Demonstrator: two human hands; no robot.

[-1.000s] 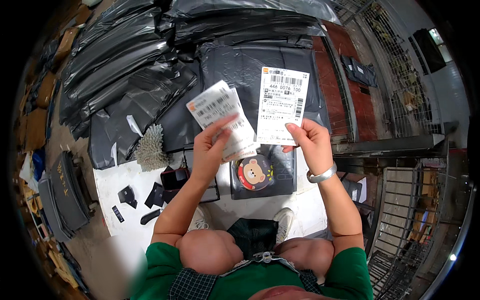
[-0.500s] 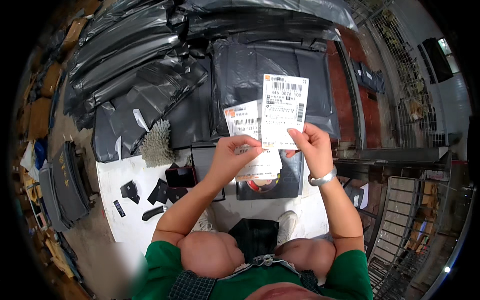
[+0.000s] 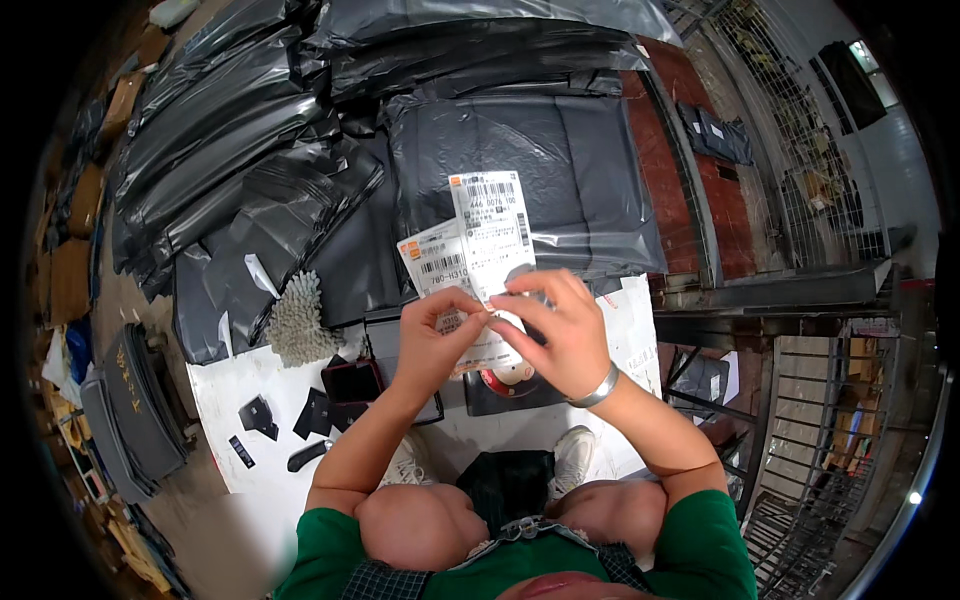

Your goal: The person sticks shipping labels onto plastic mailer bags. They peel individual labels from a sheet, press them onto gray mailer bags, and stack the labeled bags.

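Labels gathered at the fingertips, top one overlapping the rest

The left hand (image 3: 435, 330) pinches the white labels (image 3: 435, 262) between thumb and forefinger near their lower part. The right hand (image 3: 565, 330) comes in from four o'clock, its thumb and forefinger drawn close at the bottom end of the top label (image 3: 492, 225); whether they actually nip the paper, I cannot tell. The labels fan out above the fingers, printed faces up, the top one pointing to twelve and the others toward eleven.

As for progress, the labels are out and in hand, but the top one is not yet apart from the others. Whether any backing has been peeled is hidden by the fingertips.

Around the hands, a large black bag (image 3: 520, 140) lies at twelve, with piled bags (image 3: 220, 130) at ten. A grey duster (image 3: 303, 320) lies at nine; a phone (image 3: 352, 381) and a knife (image 3: 309, 456) are at eight on the white table (image 3: 620, 440). Just below, at six, a bear-printed disc (image 3: 510, 380) is partly covered by the labels.
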